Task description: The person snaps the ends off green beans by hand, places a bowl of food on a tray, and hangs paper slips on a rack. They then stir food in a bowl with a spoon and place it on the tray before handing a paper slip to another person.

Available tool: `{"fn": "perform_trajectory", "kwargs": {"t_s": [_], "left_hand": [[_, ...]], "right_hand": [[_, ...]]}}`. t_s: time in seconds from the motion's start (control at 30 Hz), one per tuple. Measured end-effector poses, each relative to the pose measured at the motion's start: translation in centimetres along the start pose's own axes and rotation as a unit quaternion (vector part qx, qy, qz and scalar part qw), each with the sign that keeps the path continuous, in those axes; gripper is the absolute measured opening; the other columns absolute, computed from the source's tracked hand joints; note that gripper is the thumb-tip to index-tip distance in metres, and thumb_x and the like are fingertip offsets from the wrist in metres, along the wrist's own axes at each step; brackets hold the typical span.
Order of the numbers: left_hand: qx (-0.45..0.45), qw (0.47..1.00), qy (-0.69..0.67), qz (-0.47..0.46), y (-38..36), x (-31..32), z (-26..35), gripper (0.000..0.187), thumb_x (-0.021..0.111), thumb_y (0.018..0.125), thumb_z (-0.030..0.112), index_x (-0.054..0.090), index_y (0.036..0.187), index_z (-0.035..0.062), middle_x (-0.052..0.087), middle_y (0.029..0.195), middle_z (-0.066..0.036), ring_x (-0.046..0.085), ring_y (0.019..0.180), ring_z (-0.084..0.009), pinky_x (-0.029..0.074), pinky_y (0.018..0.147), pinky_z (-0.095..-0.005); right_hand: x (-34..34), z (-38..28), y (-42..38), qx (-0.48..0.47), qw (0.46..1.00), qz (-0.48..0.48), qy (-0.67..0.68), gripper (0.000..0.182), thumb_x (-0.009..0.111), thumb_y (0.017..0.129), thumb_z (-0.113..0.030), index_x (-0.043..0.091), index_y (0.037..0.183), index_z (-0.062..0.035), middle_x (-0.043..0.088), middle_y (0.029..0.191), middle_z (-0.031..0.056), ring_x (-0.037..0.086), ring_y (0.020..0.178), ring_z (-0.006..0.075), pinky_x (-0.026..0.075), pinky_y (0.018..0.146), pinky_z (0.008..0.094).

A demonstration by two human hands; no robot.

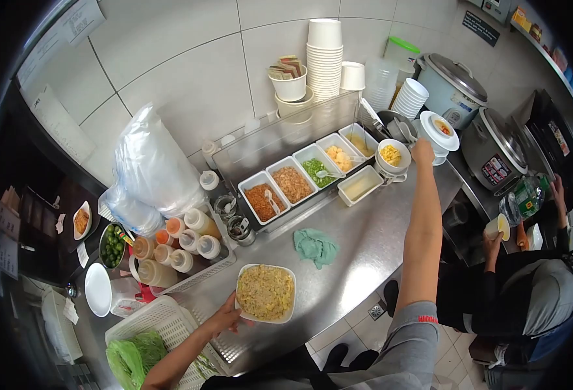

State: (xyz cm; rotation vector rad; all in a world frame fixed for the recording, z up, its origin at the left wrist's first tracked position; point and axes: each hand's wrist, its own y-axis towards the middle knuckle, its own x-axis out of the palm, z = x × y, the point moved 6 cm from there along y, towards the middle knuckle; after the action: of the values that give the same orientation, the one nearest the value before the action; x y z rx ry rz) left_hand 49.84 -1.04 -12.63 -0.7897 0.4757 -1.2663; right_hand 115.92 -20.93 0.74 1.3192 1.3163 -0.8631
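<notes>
With my left hand [225, 316] I grip the left edge of a white square bowl [266, 292] filled with yellowish, crumbly food like fried rice. My right arm stretches far across the counter. At its end my right hand [423, 152] is closed beside a metal pot [397, 122] with utensils in it and a stack of white lids [437, 133]; what the fingers hold is hidden. Just left of that hand is a small bowl of yellow corn [389, 155]. A tub of pale liquid [360, 186] sits in front of it.
Topping trays [293, 184] line the counter behind a clear guard. A green cloth [316, 247] lies beyond the bowl. Squeeze bottles [181, 242] and a plastic basket [163, 325] stand left. At right, a co-worker's hand [492, 250] holds a cup near rice cookers [492, 146].
</notes>
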Motion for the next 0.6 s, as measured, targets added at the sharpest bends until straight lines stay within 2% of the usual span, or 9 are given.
{"fn": "perform_trajectory", "kwargs": {"t_s": [0.07,0.2,0.3,0.33,0.43,0.47,0.5,0.57,0.6], "left_hand": [[-0.024,0.999,-0.018,-0.046,0.0,-0.5,-0.8,0.063,0.034,0.096,0.011,-0.004,0.144,0.0248,0.064,0.099,-0.015,0.048,0.053,-0.0064,0.048,0.054,-0.025],[-0.008,1.0,0.007,-0.019,-0.2,-0.1,-0.5,0.061,0.033,0.095,0.011,-0.002,0.144,0.0232,0.065,0.094,-0.014,0.049,0.052,-0.0057,0.047,0.053,-0.024],[0.007,1.0,0.029,-0.005,-0.4,0.2,0.5,0.063,0.033,0.093,0.008,-0.001,0.144,0.0205,0.065,0.093,-0.014,0.052,0.053,-0.0075,0.046,0.051,-0.024],[0.011,0.999,0.04,-0.001,-0.4,0.3,0.7,0.064,0.033,0.091,0.005,-0.001,0.144,0.0194,0.065,0.092,-0.014,0.053,0.054,-0.0092,0.046,0.05,-0.0242],[0.039,0.998,0.056,0.012,0.2,0.2,1.2,0.066,0.034,0.088,0.002,0.001,0.143,0.0163,0.064,0.091,-0.016,0.056,0.055,-0.0117,0.044,0.046,-0.0244],[0.044,0.997,0.057,0.019,0.3,-0.1,0.8,0.067,0.035,0.087,0.002,0.001,0.143,0.0154,0.064,0.091,-0.016,0.056,0.055,-0.0121,0.044,0.045,-0.0244],[0.043,0.997,0.058,0.033,0.3,-0.4,0.7,0.068,0.036,0.085,0.001,0.002,0.143,0.0146,0.064,0.089,-0.016,0.057,0.056,-0.0125,0.043,0.045,-0.0245],[0.043,0.996,0.063,0.051,0.7,-1.2,0.9,0.068,0.036,0.084,0.001,0.002,0.142,0.0141,0.064,0.087,-0.015,0.059,0.058,-0.0135,0.044,0.045,-0.0248],[0.044,0.995,0.069,0.053,0.8,-1.5,1.0,0.068,0.036,0.085,0.001,0.002,0.142,0.0143,0.064,0.085,-0.014,0.06,0.059,-0.0141,0.045,0.046,-0.0251]], "right_hand": [[-2.5,0.0,-1.2,-0.014,0.998,0.058,-0.009,0.019,0.052,0.082,-0.01,0.056,0.096,0.0015,0.059,0.102,0.0192,0.06,0.097,0.0349,0.051,0.077,0.0435],[-5.7,0.8,-3.4,-0.062,0.96,0.273,0.026,0.011,0.051,0.08,-0.005,0.054,0.088,0.0014,0.059,0.097,0.0211,0.061,0.088,0.0365,0.05,0.074,0.0425],[-4.0,2.6,-4.0,-0.022,0.979,0.2,0.024,0.013,0.051,0.08,-0.005,0.055,0.089,0.0021,0.059,0.097,0.0221,0.06,0.089,0.0372,0.05,0.074,0.0433],[-3.3,3.7,-4.1,0.016,0.98,0.187,0.061,0.015,0.052,0.08,-0.007,0.055,0.09,0.0036,0.059,0.099,0.0251,0.061,0.087,0.0377,0.05,0.072,0.0442],[2.4,10.3,1.2,0.132,0.921,0.201,0.306,0.018,0.051,0.082,-0.008,0.056,0.092,0.0056,0.06,0.1,0.0258,0.063,0.086,0.0357,0.052,0.068,0.0427],[2.4,9.9,-0.4,0.158,0.837,0.167,0.497,0.021,0.048,0.083,-0.007,0.055,0.096,0.0079,0.06,0.099,0.0253,0.064,0.086,0.035,0.053,0.069,0.0416],[1.7,9.1,-2.2,0.185,0.713,0.123,0.665,0.023,0.046,0.085,-0.006,0.054,0.099,0.0101,0.06,0.099,0.0248,0.064,0.086,0.0344,0.055,0.069,0.0405],[1.1,7.9,-5.0,0.166,0.488,0.099,0.851,0.027,0.041,0.089,-0.006,0.048,0.105,0.014,0.058,0.102,0.0237,0.062,0.092,0.033,0.056,0.078,0.0402],[0.9,6.8,-7.0,0.151,0.447,0.043,0.881,0.027,0.04,0.09,-0.006,0.047,0.107,0.0143,0.057,0.104,0.0244,0.061,0.095,0.033,0.055,0.081,0.0403]]}}
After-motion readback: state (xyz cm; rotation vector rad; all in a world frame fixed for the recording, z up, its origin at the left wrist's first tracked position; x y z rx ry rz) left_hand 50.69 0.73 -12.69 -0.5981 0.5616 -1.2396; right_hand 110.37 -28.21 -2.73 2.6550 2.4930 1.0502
